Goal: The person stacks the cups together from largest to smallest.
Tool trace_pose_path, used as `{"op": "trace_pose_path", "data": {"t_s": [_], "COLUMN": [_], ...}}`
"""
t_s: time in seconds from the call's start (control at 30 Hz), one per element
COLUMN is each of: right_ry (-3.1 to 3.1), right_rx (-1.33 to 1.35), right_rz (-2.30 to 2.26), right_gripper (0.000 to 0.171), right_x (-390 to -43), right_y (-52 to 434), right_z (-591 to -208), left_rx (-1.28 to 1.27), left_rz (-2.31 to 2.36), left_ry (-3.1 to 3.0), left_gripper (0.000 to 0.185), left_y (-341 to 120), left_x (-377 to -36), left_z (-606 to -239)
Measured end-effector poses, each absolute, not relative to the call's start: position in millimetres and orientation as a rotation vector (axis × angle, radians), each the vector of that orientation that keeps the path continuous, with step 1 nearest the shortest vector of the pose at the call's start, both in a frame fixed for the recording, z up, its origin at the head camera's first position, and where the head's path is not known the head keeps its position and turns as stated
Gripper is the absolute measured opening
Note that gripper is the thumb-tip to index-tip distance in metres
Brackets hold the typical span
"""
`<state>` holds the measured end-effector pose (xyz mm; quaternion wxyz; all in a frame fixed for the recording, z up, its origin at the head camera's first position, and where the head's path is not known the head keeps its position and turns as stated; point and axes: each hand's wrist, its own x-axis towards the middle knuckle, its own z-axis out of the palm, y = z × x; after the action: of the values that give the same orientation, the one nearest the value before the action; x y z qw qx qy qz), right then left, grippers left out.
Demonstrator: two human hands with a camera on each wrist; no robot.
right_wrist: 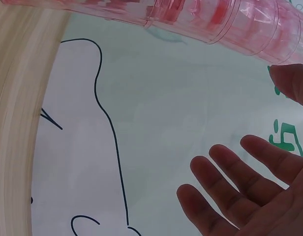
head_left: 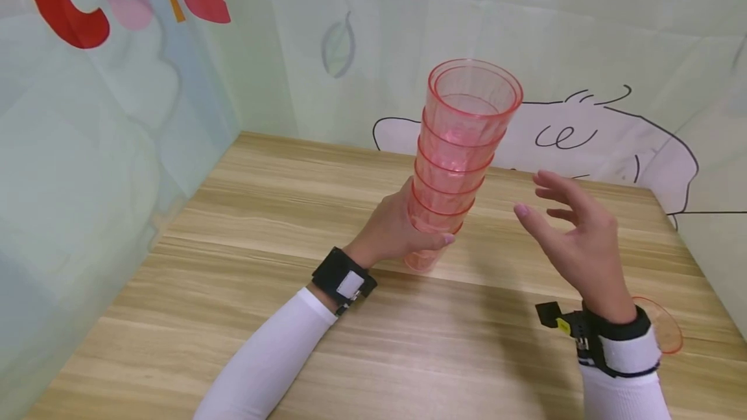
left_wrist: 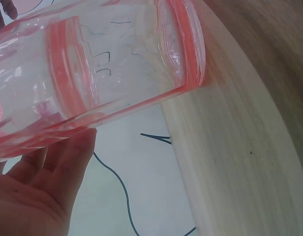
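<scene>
A tall stack of clear pink plastic cups [head_left: 452,170] tilts to the right over the wooden table, with its open mouths upward. My left hand [head_left: 393,229] grips the stack near its bottom, thumb across the front. In the left wrist view the fingers [left_wrist: 80,157] lie along the side of the cups [left_wrist: 129,54]. To the right of the stack, my right hand [head_left: 583,242] is raised and holds nothing, its fingers apart and slightly bent. The right wrist view shows its fingers [right_wrist: 205,169] spread, away from the stack [right_wrist: 196,19].
Partly hidden behind my right wrist, a round, clear pink object [head_left: 665,329] is on the table [head_left: 233,264]. Printed cloth walls [head_left: 280,50] stand along the table's back and left edges.
</scene>
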<state>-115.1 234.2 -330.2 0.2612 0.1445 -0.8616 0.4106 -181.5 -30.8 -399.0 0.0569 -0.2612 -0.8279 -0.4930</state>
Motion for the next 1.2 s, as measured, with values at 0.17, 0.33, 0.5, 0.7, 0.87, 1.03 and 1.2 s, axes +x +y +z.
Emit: {"op": "trace_pose_path", "data": {"t_s": [0.17,0.33,0.5,0.7,0.87,1.03,1.2], "right_ry": [-2.345,-2.358,-2.386,-2.407,-2.416,-2.415,-2.426], "right_rx": [0.384,0.371,0.345,0.333,0.342,0.353,0.349], "right_rz": [1.082,1.061,1.045,1.005,0.984,0.963,0.94], "right_gripper": [0.057,0.056,0.056,0.056,0.056,0.058,0.056], "right_x": [-113.9,-111.5,-108.8,-107.9,-106.1,-104.2,-103.0], "right_y": [236.6,239.9,246.4,251.6,253.4,258.3,264.3], "right_z": [-331.4,-332.3,-334.7,-338.5,-340.9,-341.9,-341.4], "left_rx": [-0.792,-0.787,-0.793,-0.795,-0.792,-0.808,-0.817], "left_rz": [-1.486,-1.489,-1.502,-1.502,-1.499,-1.505,-1.53], "left_ry": [-2.512,-2.512,-2.51,-2.508,-2.505,-2.5,-2.492], "left_gripper": [0.071,0.071,0.072,0.072,0.071,0.072,0.074], "left_y": [-30.9,-30.8,-30.4,-30.7,-30.5,-30.1,-29.5], "left_x": [-181.8,-181.3,-181.4,-181.0,-181.1,-181.3,-181.9], "left_z": [-399.0,-399.0,-399.5,-398.5,-399.2,-399.3,-399.6]}}
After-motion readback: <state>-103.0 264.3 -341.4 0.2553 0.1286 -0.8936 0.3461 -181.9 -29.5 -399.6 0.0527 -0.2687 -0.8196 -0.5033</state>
